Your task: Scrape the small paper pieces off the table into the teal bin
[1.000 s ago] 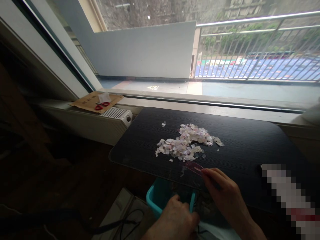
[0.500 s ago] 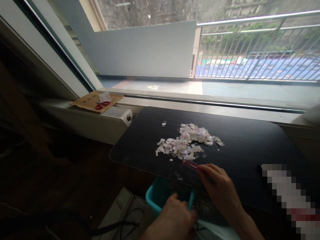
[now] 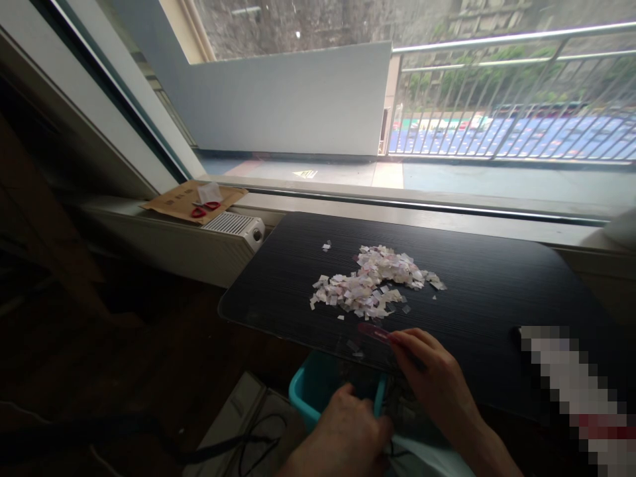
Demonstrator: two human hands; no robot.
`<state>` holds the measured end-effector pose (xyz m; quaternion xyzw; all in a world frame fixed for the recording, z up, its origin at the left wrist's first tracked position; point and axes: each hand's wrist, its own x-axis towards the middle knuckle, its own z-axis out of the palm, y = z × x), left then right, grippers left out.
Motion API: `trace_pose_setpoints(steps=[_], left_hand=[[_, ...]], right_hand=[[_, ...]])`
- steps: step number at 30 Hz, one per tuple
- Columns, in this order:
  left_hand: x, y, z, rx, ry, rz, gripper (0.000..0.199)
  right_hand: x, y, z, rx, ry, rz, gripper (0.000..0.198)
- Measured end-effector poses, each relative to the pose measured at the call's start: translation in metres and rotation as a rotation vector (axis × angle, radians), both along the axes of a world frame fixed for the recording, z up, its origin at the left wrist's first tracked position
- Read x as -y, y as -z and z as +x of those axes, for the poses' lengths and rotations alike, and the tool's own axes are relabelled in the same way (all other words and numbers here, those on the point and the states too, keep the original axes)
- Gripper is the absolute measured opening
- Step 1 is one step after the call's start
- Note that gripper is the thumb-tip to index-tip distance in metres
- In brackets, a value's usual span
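Observation:
A loose pile of small pale paper and clear plastic scraps (image 3: 377,278) lies on the black table (image 3: 491,285). My right hand (image 3: 437,371) pinches a thin, pinkish, see-through flat stick (image 3: 372,330) between thumb and fingers. The stick's rounded tip is just in front of the pile, over the near side of the tabletop. Below the table's front edge, my left hand (image 3: 348,421) is closed on the near rim of a teal bin (image 3: 304,397); its fingertips are partly hidden. A few clear scraps (image 3: 354,346) are at the table edge above the bin.
Red-handled scissors (image 3: 199,211) rest on a brown envelope (image 3: 173,201) on the sill, beside a white radiator (image 3: 236,228). Black cables (image 3: 253,440) run by the bin. A pixelated object (image 3: 571,377) lies at the right. A window stands behind the table.
My right hand has shifted slightly left, and the stick's tip has drawn back from the pile toward the table's near edge. My left hand and the bin stay put.

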<state>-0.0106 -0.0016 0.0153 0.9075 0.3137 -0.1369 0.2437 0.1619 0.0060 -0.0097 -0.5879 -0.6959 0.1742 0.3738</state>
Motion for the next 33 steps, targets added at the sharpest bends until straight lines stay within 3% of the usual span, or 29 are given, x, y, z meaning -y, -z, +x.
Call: trace_pose_setpoints(steps=[7, 12, 17, 22, 27, 33], left_hand=[[-0.001, -0.002, 0.001, 0.005, 0.014, -0.044, 0.014], [-0.002, -0.003, 0.001, -0.009, 0.016, -0.035, 0.014], [-0.001, -0.006, 0.001, -0.027, 0.021, -0.003, 0.016], [0.000, -0.005, 0.000, -0.001, -0.005, -0.019, 0.012], [0.000, -0.002, 0.001, 0.001, -0.002, -0.021, 0.012], [0.002, -0.011, 0.002, -0.040, -0.044, -0.031, 0.014]], right_hand=[[0.008, -0.008, -0.006, 0.040, -0.115, -0.063, 0.016], [0.005, -0.010, -0.008, 0.015, -0.066, -0.052, 0.015], [0.011, -0.011, -0.005, 0.036, -0.150, -0.093, 0.017], [0.019, -0.009, 0.005, 0.021, -0.086, -0.068, 0.016], [0.025, -0.009, 0.005, 0.048, -0.180, -0.137, 0.016], [0.026, -0.011, 0.004, 0.036, -0.148, -0.125, 0.017]])
